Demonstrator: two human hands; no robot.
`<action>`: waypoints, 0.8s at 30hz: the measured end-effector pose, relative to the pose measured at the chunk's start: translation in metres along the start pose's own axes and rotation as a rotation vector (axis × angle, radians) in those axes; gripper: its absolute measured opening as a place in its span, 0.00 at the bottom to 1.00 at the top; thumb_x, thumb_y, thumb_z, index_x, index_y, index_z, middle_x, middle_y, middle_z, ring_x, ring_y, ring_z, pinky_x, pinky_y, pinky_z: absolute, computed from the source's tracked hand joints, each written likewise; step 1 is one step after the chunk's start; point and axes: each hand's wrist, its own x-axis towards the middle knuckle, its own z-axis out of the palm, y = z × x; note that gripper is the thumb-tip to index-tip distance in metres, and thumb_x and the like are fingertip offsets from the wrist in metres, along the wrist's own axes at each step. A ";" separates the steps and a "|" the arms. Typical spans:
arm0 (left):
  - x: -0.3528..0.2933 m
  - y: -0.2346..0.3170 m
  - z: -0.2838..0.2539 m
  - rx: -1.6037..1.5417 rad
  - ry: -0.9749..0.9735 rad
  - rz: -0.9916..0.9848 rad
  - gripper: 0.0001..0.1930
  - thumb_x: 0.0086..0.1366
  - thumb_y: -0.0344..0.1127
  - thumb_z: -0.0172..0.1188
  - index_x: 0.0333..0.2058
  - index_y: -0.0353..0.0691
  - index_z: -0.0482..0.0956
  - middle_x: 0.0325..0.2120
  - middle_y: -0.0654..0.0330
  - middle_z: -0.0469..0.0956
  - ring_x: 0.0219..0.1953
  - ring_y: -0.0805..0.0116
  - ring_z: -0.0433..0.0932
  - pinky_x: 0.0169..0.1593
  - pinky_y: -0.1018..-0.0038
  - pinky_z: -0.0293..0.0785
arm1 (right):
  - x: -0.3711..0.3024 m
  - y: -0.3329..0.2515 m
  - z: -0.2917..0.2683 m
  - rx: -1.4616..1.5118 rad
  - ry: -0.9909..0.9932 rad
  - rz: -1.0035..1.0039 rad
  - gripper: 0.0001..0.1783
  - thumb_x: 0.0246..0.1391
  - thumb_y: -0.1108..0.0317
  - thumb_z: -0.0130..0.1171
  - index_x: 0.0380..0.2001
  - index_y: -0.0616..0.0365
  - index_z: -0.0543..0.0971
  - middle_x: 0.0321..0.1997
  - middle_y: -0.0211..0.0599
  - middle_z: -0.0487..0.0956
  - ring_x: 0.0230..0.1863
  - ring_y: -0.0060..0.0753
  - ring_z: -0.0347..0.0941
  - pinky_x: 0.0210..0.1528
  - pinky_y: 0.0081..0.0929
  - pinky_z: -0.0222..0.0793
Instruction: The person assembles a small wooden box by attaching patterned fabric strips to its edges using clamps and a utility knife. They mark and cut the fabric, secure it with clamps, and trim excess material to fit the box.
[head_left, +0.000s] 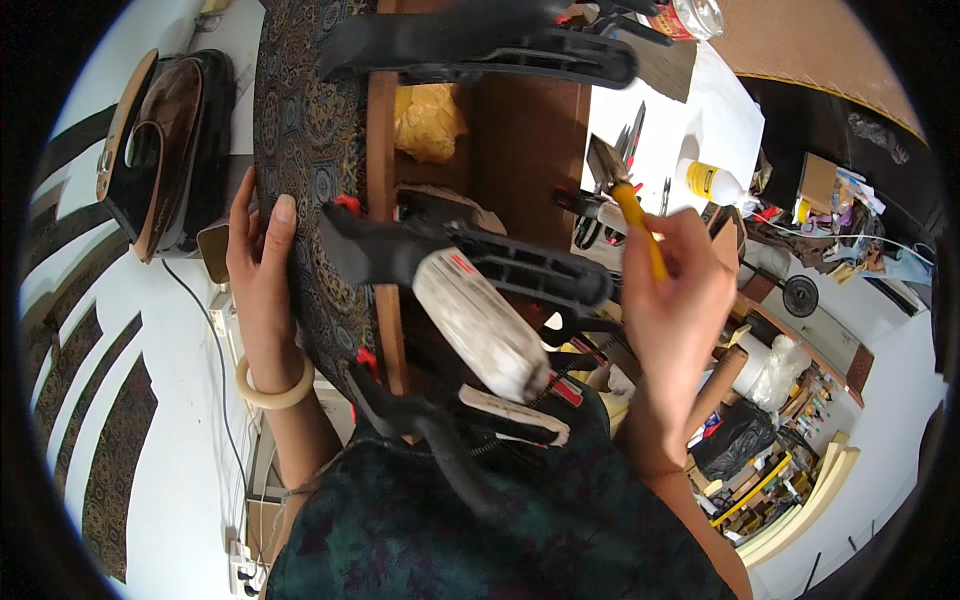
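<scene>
Labels (703, 181) too small to read are marking a white bottle (730, 190) at two o'clock and a clear jar (704, 18) at one.

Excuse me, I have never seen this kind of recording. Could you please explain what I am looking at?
There is no machine here: a person works with two bare hands. The one picture comes from a wide fisheye camera on the person's head, looking down, so straight edges look bent.

The left hand is open, resting against a patterned fabric on the side of a brown hollow piece. Black clamps sit along that side. The right hand holds a yellow-handled tool; I cannot tell whether it is a brush or a scraper. Beyond it, a white sheet carries a bottle with a yellow label.
</scene>
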 end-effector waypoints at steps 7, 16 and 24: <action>0.009 0.001 -0.003 -0.100 -0.047 0.046 0.40 0.63 0.50 0.71 0.66 0.31 0.67 0.48 0.50 0.79 0.45 0.67 0.79 0.50 0.74 0.75 | -0.037 -0.025 -0.106 0.448 0.404 -0.051 0.04 0.60 0.74 0.58 0.31 0.63 0.77 0.24 0.34 0.77 0.15 0.14 0.61 0.18 0.14 0.54; 0.010 -0.007 -0.016 0.055 0.001 0.099 0.58 0.49 0.68 0.73 0.65 0.25 0.65 0.58 0.39 0.75 0.61 0.53 0.75 0.64 0.65 0.68 | -0.001 -0.203 -0.091 0.615 -0.075 -0.713 0.08 0.58 0.69 0.59 0.35 0.64 0.80 0.30 0.36 0.82 0.23 0.18 0.74 0.22 0.18 0.66; 0.008 -0.006 -0.018 0.232 -0.019 0.083 0.63 0.44 0.79 0.66 0.68 0.35 0.64 0.56 0.37 0.74 0.60 0.45 0.75 0.62 0.62 0.71 | -0.016 -0.379 0.053 -0.502 -0.695 -1.160 0.10 0.54 0.72 0.54 0.32 0.66 0.82 0.28 0.46 0.84 0.25 0.35 0.84 0.27 0.31 0.80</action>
